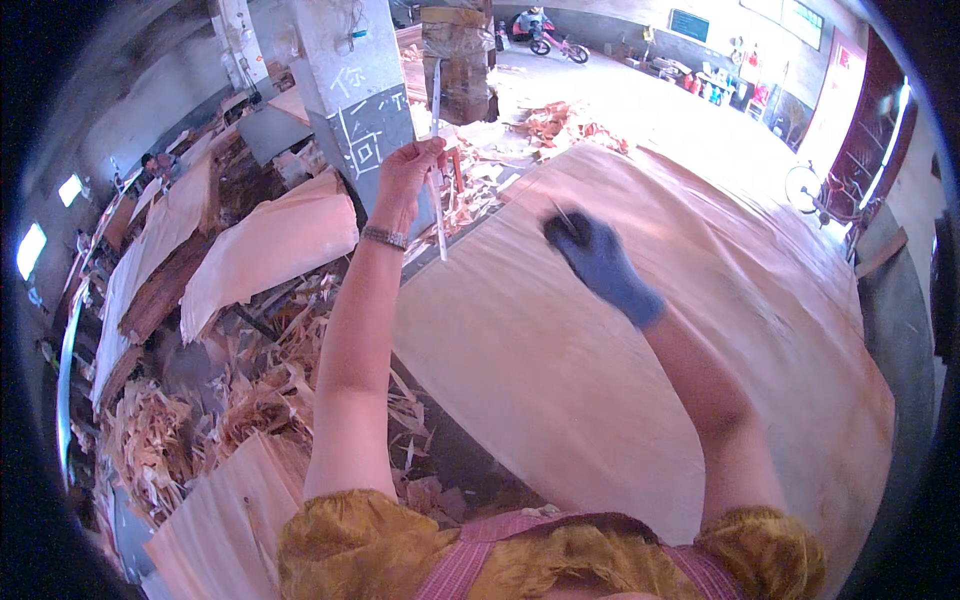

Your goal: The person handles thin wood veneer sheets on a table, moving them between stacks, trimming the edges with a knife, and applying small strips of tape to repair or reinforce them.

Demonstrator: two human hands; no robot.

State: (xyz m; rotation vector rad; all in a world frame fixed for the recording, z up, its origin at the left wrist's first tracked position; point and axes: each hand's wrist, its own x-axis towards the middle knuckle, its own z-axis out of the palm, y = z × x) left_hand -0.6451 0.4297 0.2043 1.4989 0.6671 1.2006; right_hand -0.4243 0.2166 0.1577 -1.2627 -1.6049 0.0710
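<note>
My left hand (408,175), bare with a band at the wrist, is raised at the left edge of the big veneer sheet. Its fingers are closed on a long, thin, pale strip (442,225) that stands nearly upright. My right hand (605,268) wears a blue-grey glove with dark fingers and hovers over the sheet, slightly blurred. From its closed fingers sticks a thin, pointed, blade-like tool (562,212); the rest of it is hidden. Beneath spreads the large, pale wood veneer sheet (560,400), rippled along its right side.
Torn veneer scraps (260,395) heap up on the left, beside stacked veneer sheets (270,245). A painted pillar (350,90) rises behind my left hand. More scraps (570,125) lie beyond the sheet. Farther off are a pink bicycle (560,47) and another bicycle (815,195).
</note>
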